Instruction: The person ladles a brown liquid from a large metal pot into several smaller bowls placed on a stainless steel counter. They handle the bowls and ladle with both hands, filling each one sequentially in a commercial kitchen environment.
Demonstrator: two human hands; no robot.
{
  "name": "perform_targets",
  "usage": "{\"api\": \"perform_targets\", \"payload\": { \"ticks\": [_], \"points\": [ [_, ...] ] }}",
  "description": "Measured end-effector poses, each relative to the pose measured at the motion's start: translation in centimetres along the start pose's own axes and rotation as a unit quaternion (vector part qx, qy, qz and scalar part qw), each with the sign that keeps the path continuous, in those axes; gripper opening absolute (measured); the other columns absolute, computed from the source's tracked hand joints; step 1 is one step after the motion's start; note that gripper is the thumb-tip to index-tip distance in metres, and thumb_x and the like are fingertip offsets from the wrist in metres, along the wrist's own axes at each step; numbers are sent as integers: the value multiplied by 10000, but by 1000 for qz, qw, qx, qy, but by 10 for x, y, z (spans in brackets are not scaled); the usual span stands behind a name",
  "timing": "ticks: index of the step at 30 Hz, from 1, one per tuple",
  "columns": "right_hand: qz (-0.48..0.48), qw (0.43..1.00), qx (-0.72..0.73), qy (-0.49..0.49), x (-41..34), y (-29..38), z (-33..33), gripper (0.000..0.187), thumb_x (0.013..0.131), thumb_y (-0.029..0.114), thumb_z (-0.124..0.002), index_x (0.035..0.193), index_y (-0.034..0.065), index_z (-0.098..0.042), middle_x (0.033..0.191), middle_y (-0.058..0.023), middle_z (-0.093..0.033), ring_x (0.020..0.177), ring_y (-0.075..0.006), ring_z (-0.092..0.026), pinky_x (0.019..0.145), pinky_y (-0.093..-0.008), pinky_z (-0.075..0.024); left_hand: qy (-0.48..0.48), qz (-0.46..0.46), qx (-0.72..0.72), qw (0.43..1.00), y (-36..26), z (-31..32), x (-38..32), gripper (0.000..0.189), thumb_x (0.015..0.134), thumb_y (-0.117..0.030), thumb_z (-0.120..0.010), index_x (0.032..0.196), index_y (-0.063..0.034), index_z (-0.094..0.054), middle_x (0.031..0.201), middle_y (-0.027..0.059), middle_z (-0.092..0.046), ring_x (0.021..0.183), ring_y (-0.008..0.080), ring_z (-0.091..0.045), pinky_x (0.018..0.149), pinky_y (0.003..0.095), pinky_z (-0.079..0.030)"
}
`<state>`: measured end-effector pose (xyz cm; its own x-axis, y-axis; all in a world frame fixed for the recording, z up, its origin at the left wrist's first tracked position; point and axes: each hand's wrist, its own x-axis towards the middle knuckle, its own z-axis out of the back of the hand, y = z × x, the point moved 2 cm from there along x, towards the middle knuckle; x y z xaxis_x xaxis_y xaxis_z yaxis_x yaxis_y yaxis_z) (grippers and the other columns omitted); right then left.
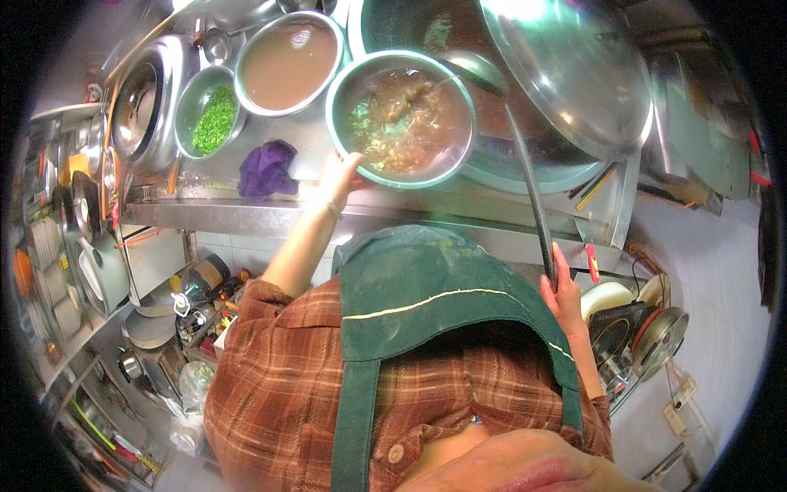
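My left hand (342,178) grips the near left rim of a steel bowl (403,120) of broth with bits of food in it. The bowl is held over the left edge of a large pot (535,175) of brown liquid. In my right hand (562,295) is the dark handle of a long ladle (476,69); its scoop is over the pot, at the bowl's right rim. Left of the bowl stand a steel bowl of cloudy brown liquid (289,64) and a smaller bowl of chopped green herbs (215,120). A purple cloth (268,170) lies on the counter.
A big steel lid (569,74) leans over the pot's right side. A red-handled scraper (591,261) lies at the counter's right edge. At the left are a round steel vessel (166,55), stacked plates (52,264) and shelves. Pans and lids (661,344) stand low on the right.
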<state>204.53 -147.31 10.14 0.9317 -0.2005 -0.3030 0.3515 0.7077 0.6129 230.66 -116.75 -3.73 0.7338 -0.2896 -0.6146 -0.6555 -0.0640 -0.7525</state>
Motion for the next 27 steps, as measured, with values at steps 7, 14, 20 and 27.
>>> {"api": "perform_targets", "payload": {
  "ticks": [7, 14, 20, 27],
  "points": [
    [-120, 985, 126, -2, 45, -75, -37, 556, 799, 88, -470, 1302, 113, -233, 632, -86, -505, 402, -148, -463, 396, -277, -388, -17, 9, 14, 1000, -5, -3, -2, 462, 721, -113, -489, 1133, 13, -322, 989, 151, -492, 774, 242, -586, 610, 344, -541],
    [-243, 916, 300, -109, 174, -152, -79, 557, 806, 82, -447, 1297, 72, -184, 587, -36, -431, 343, -97, -381, 303, -231, -324, -21, -2, 37, 999, -4, -2, 0, 449, 728, -128, -496, 1118, 15, -329, 999, 142, -487, 793, 240, -586, 613, 364, -543],
    [-258, 841, 469, -83, 256, -147, -106, 599, 811, 83, -470, 1317, 106, -150, 590, -42, -439, 374, -107, -386, 325, -224, -325, -30, 20, 28, 999, -9, -6, -5, 552, 713, -177, -518, 1184, -13, -279, 1052, 139, -442, 825, 235, -555, 595, 349, -536],
    [-217, 571, 789, 60, 259, -116, -96, 67, 901, 153, -369, 865, 97, -379, 582, 12, -340, 360, -16, -337, 313, -159, -276, -40, 19, 31, 999, -11, -9, -5, 560, 707, -154, -507, 1194, -23, -264, 1034, 146, -447, 783, 238, -562, 547, 335, -532]
  ]
}}
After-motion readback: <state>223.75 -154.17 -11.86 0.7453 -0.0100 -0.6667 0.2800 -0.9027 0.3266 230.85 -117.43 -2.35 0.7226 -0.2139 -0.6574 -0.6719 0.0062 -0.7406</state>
